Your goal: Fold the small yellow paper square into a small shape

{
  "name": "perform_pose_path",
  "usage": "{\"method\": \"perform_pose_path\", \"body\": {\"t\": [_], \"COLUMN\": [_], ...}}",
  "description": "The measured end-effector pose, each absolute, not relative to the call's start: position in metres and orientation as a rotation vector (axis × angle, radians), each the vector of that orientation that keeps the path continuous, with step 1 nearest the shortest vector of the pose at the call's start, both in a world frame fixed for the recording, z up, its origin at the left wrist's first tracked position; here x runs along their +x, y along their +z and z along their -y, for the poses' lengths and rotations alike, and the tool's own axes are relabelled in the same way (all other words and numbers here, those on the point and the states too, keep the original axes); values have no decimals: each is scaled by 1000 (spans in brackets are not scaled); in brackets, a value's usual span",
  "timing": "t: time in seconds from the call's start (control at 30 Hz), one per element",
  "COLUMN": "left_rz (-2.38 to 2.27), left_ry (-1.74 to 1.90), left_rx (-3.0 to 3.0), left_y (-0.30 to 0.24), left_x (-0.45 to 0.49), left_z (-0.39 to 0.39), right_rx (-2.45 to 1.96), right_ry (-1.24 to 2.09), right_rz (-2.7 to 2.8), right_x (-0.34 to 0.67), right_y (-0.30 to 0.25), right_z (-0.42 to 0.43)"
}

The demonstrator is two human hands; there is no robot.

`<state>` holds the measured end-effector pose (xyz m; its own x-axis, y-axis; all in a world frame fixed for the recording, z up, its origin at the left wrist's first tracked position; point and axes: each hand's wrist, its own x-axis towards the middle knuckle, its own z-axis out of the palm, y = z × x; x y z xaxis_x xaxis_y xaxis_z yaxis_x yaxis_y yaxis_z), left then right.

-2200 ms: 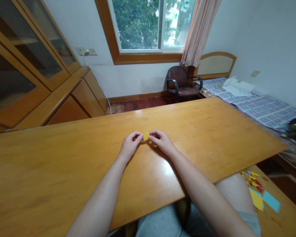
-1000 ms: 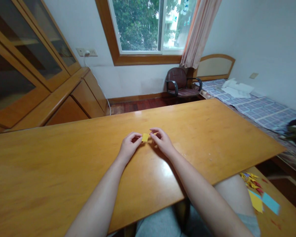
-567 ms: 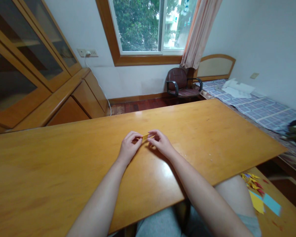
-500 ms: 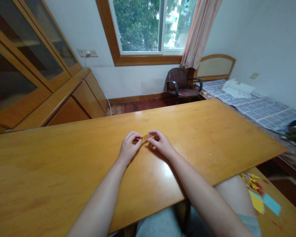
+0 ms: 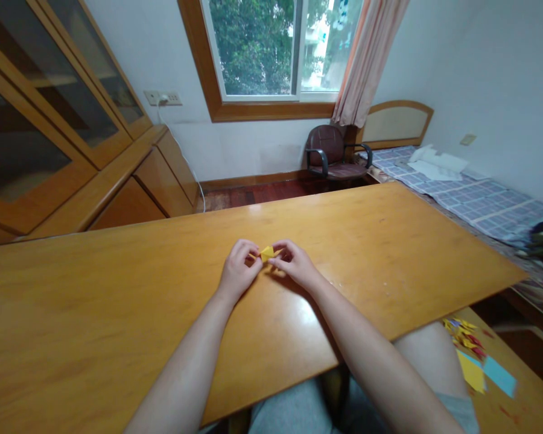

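Note:
A small folded piece of yellow paper (image 5: 266,254) is between my two hands, just over the wooden table (image 5: 117,313). My left hand (image 5: 241,268) pinches its left end between thumb and fingers. On its right side, my right hand (image 5: 294,262) has thumb and fingertips closed on the paper. The paper's broad yellow face shows in the gap between the hands; its two ends are hidden by fingertips.
At lower right, a lower wooden surface holds a pile of small folded papers (image 5: 465,336), a yellow sheet (image 5: 472,371) and a blue sheet (image 5: 500,377). Small white scraps (image 5: 386,285) lie on the table. Beyond stand a chair (image 5: 328,150), a bed (image 5: 475,193) and a cabinet (image 5: 131,181).
The yellow paper has turned or spread, showing a wider, brighter face between the hands. Both hands stay in nearly the same place, with the right fingers shifted slightly.

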<state>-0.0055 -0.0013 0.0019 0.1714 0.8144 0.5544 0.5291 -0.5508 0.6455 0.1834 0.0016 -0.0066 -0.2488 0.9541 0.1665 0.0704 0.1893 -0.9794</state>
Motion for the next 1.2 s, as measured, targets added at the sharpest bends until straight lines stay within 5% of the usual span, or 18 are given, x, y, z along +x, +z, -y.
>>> {"method": "perform_pose_path", "body": {"t": [0.77,1.2], "left_rz": [-1028,-1149], "left_ry": [1253,1184], "left_rx": [1322,1456], "left_y": [-6,0], "left_x": [0,-5], "left_z": [0,3], "right_rx": [-896,-1006], "right_ry": [804,875], "right_rz": [1742,1618], "right_x": [188,188], "right_y": [-10,-8], "right_z": [-8,-6]}}
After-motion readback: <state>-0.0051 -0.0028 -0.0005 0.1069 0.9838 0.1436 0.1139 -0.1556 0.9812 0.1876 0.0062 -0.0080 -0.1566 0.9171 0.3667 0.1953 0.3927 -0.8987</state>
